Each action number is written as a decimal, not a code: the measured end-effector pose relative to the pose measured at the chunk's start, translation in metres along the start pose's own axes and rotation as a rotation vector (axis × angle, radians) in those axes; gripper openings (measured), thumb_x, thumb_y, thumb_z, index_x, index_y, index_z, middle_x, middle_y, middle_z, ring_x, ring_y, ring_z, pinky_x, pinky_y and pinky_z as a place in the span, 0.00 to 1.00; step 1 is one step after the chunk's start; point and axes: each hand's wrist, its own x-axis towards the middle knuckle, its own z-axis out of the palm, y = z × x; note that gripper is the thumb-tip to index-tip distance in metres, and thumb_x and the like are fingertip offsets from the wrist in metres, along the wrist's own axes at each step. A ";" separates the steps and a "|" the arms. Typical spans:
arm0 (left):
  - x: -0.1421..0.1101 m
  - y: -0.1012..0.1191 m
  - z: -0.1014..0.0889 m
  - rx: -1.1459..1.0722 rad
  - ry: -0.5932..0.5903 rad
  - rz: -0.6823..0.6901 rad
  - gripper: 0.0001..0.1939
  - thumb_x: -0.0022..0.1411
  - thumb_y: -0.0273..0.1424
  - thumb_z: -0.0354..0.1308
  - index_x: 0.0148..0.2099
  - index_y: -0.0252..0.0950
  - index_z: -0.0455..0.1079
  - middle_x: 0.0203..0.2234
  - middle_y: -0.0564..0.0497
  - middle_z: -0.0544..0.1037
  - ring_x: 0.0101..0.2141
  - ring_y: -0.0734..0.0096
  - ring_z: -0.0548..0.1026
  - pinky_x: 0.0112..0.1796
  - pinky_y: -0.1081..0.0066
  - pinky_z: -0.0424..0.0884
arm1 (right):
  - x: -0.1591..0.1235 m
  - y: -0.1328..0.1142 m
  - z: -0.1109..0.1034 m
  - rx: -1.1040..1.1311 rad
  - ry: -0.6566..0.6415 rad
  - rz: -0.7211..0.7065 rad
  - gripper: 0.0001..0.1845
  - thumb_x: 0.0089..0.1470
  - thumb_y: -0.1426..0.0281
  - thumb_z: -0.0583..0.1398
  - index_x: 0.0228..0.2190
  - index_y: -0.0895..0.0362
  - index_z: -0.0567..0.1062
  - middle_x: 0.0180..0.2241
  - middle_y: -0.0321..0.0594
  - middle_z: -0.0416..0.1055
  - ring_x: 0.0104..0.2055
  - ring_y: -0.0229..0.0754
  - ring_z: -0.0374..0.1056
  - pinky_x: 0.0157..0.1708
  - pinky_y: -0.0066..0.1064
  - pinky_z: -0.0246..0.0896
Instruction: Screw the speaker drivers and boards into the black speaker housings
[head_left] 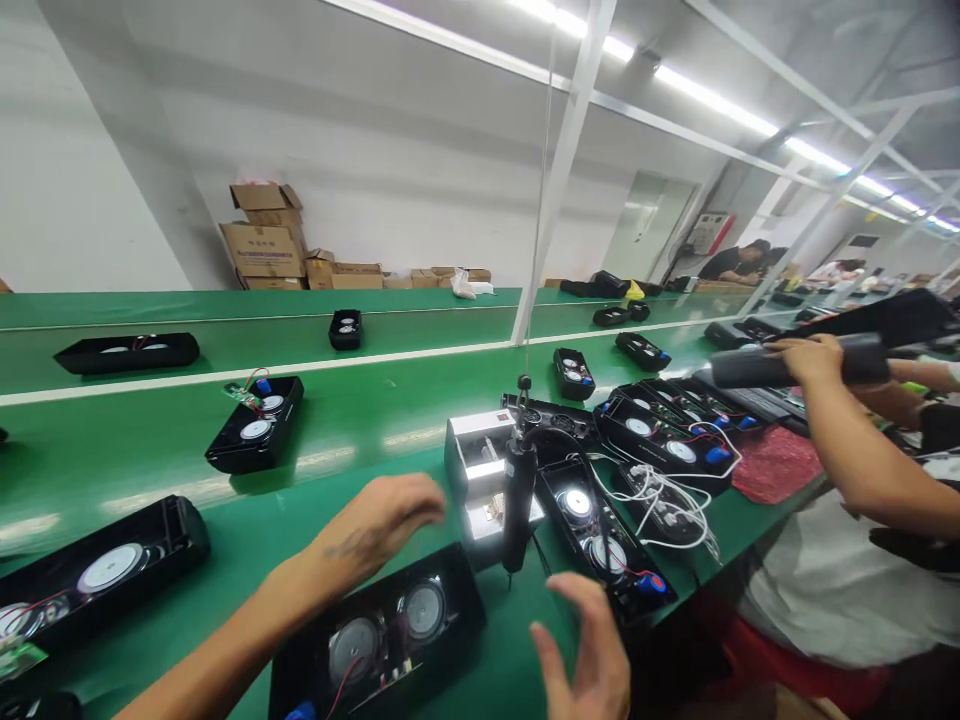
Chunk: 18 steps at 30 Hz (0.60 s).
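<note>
A black speaker housing (379, 640) with two round speakers and red wires lies on the green bench in front of me. My left hand (394, 510) hovers over its far edge, fingers curled together; whatever they may hold is hidden. Just right of that hand stands a white box-shaped screw feeder (480, 450). A black electric screwdriver (519, 500) hangs upright on a cable in front of the feeder, its bit pointing down. My right hand (589, 650) is below and right of the screwdriver, thumb and fingers apart, touching nothing.
More speaker housings lie at left (112, 575) and on the belt, one (259, 425) with a loose circuit board. At right are an open housing (600, 540), tangled white cables (667, 505) and red bubble wrap (776, 465). A co-worker's hand (814, 360) holds a dark cylindrical casing.
</note>
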 end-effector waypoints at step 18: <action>-0.168 0.009 0.044 0.248 0.117 -0.408 0.17 0.74 0.33 0.52 0.57 0.44 0.78 0.62 0.47 0.77 0.64 0.54 0.73 0.61 0.50 0.75 | -0.025 -0.044 0.114 -0.162 -0.786 -0.602 0.06 0.58 0.76 0.61 0.36 0.54 0.75 0.33 0.37 0.75 0.35 0.44 0.67 0.38 0.40 0.58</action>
